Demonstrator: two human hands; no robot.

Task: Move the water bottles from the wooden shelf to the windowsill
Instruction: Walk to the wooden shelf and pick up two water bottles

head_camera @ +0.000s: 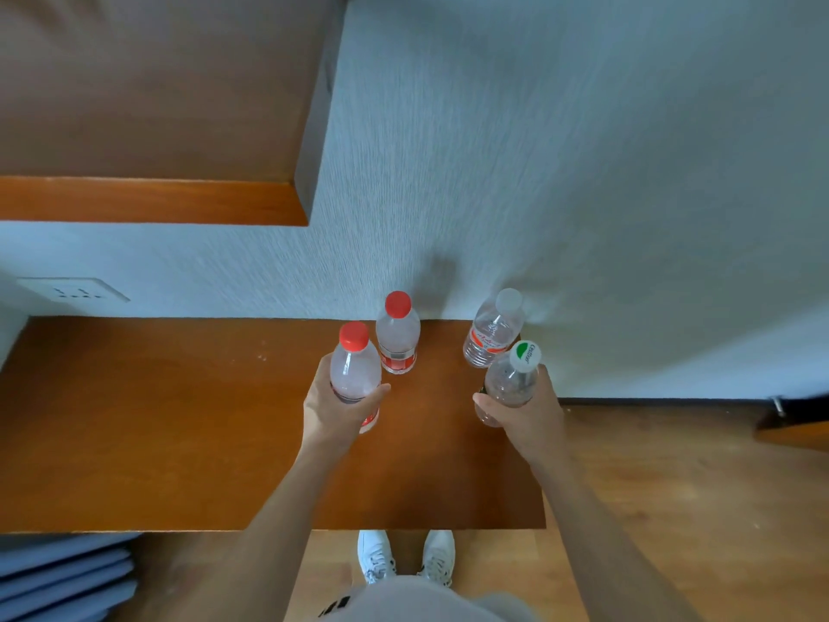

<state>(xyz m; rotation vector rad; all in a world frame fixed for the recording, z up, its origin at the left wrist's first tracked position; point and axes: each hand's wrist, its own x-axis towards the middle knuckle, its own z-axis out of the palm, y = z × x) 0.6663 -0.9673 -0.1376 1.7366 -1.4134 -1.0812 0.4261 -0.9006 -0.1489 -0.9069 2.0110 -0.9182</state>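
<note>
Several clear water bottles are at the right end of the wooden shelf [179,419]. My left hand [334,408] grips a red-capped bottle [354,365] around its body. My right hand [527,413] grips a bottle with a white and green cap [513,379]. Behind them, near the wall, a second red-capped bottle [398,334] with a red label stands upright. A white-capped bottle [493,329] with a red label stands by the shelf's right edge. Whether the held bottles touch the shelf I cannot tell.
A higher wooden shelf [152,202] juts out at the upper left. A wall socket [74,290] sits left on the textured wall. Wooden floor lies to the right and below, with my white shoes [406,556] under the shelf's front edge. Blue fabric [63,576] lies bottom left.
</note>
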